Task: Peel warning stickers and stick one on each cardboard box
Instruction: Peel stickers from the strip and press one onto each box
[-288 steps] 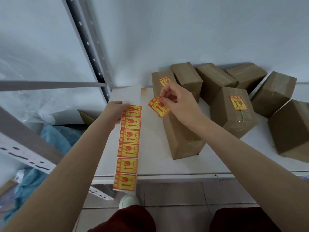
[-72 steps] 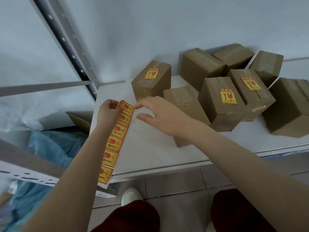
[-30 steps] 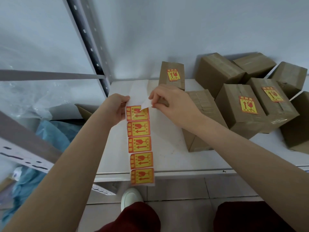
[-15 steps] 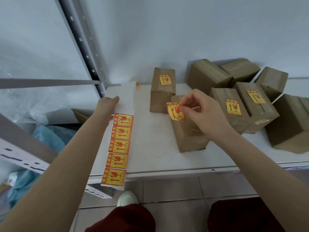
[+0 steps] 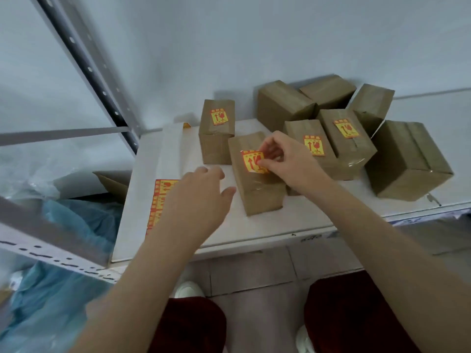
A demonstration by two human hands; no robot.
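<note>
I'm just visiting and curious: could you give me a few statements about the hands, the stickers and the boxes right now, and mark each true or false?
1. The right hand holds a sticker against the nearest box. True.
2. The left hand grips the sticker strip. False: it hovers open above the strip, which lies on the shelf.
3. Every box already has a sticker. False: the big box on the right shows none, nor do three boxes at the back.
4. The box at the back left has a sticker on top. True.
</note>
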